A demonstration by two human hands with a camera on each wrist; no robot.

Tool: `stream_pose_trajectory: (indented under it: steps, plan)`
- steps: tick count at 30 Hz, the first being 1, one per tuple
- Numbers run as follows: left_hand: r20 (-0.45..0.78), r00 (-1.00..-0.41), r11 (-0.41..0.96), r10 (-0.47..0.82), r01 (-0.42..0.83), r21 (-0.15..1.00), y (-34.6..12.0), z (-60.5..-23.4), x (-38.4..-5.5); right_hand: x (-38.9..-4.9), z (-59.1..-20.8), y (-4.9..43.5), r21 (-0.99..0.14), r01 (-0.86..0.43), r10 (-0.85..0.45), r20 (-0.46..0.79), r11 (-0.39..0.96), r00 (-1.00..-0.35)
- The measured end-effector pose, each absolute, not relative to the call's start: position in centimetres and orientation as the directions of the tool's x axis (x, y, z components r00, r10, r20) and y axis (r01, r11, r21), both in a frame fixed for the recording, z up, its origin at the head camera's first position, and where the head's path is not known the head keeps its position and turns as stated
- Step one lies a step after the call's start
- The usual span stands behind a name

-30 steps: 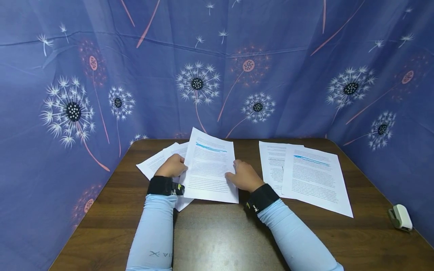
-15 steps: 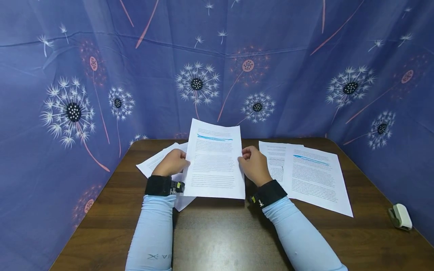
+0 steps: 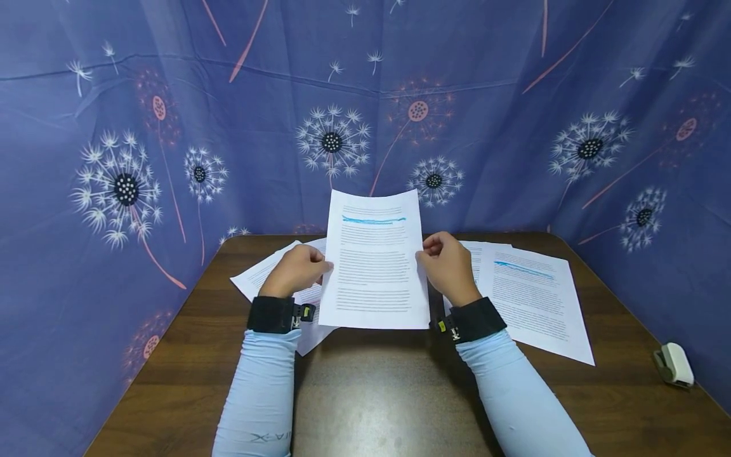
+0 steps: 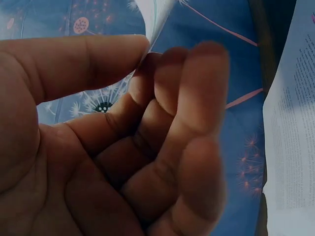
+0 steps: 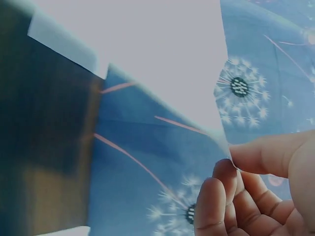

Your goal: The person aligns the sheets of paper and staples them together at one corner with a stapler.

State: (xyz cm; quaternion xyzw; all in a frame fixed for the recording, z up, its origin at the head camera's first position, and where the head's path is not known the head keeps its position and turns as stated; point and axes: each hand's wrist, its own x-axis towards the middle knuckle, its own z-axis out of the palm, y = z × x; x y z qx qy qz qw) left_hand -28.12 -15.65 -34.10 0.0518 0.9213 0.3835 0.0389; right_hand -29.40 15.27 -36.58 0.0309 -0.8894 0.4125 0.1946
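Observation:
A printed sheet of paper (image 3: 374,273) with a blue marker stroke near its top is held up over the table, tilted toward me. My left hand (image 3: 297,270) pinches its left edge between thumb and fingers; the left wrist view shows the thumb meeting the fingertips on the sheet (image 4: 156,14). On the opposite edge, my right hand (image 3: 451,266) pinches the paper in the same way. From the right wrist view, the blank back of the sheet (image 5: 157,54) is visible above the right hand (image 5: 261,191).
Several printed papers (image 3: 259,273) lie partly overlapped at the left, behind the left hand. At the right lie more papers (image 3: 531,304), the top one bearing a blue stroke. A small white and grey device (image 3: 675,365) sits by the right edge of the wooden table (image 3: 365,406).
The sheet has risen and shifted right, turning more upright and square to me. My right hand has moved right and up with its edge; the left hand has followed slightly.

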Motion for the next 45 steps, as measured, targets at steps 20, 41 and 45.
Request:
stream_pose_trajectory:
  steps: [20, 41, 45]
  plan:
    - [0.111, -0.931, 0.776, 0.348, 0.352, 0.524, -11.8, -38.5, -21.9, -22.0, -39.5, 21.3, -0.516, -0.31, -0.128, 0.358, 0.798, -0.925]
    - [-0.107, -0.91, 0.84, 0.4, 0.318, 0.44, -10.3, -42.0, -18.8, -19.5, -42.5, 22.1, -0.383, -0.331, -0.232, 0.282, 0.863, -0.931]
    - [-0.119, -0.906, 0.844, 0.406, 0.322, 0.429, -10.0, -42.2, -18.8, -19.1, -42.4, 22.4, -0.374, -0.31, -0.227, 0.25, 0.874, -0.941]
